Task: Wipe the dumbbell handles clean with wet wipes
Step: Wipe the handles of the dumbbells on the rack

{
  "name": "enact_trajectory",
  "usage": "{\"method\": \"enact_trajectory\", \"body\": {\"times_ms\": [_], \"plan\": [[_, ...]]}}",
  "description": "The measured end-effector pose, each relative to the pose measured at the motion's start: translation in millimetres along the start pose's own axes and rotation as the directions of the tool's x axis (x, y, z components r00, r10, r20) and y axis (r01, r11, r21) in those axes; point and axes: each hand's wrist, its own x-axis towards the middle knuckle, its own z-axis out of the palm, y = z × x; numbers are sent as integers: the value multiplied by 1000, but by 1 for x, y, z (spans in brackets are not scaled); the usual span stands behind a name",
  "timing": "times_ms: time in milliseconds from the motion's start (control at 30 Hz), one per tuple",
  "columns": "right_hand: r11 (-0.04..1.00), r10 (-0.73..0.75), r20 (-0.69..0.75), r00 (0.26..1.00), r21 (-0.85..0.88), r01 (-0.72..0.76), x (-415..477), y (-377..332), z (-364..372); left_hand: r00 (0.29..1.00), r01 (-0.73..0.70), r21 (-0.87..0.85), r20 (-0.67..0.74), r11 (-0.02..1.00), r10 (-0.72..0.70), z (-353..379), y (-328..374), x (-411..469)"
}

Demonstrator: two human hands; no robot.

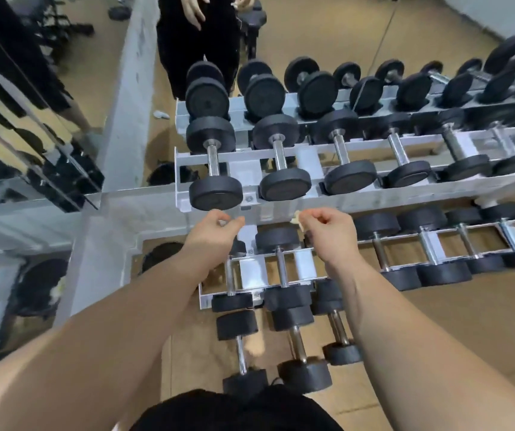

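A grey three-tier rack (358, 199) holds rows of black dumbbells with chrome handles. My left hand (215, 228) hovers in front of the middle tier, just below the leftmost dumbbell (214, 169), its fingers curled; a small pale bit shows between them, too small to name. My right hand (327, 227) is level with it, further right, and pinches a small crumpled wet wipe (297, 217) at the fingertips. Neither hand touches a dumbbell. The second dumbbell's handle (278, 154) lies above and between the hands.
Three dumbbells (296, 343) lie on the brown floor in front of the bottom tier, close to my legs. A mirror wall (25, 135) runs along the left. Its reflection shows a person in black (197, 42) behind the rack.
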Motion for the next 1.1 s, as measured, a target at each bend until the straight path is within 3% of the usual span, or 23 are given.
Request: {"method": "enact_trajectory", "body": {"times_ms": [167,233,400,533,633,733,833,1000,1100], "plan": [[999,12,10,1000,-36,-11,19,11,4,1000,-19,52,-12,998,20,9,13,16],[999,44,6,999,-27,-44,30,14,10,999,-46,152,-14,987,48,10,18,30],[996,88,-76,993,-22,-89,63,15,32,966,-248,353,23,902,257,4,33,103],[987,131,-197,972,-70,-148,88,11,57,897,-440,470,193,765,398,0,45,167],[978,153,-254,955,-102,-183,110,3,71,869,-492,482,314,725,382,9,50,212],[979,124,-306,944,-117,-166,131,-11,75,902,-396,334,318,855,293,32,60,237],[973,44,-307,951,-201,-110,149,-25,70,964,-138,141,246,980,100,65,71,248],[955,-26,-229,973,-292,-44,190,-27,59,960,238,110,121,965,-251,109,87,270],[948,-48,-146,988,-318,-1,217,-17,53,939,336,91,43,937,-341,130,84,284]]}}
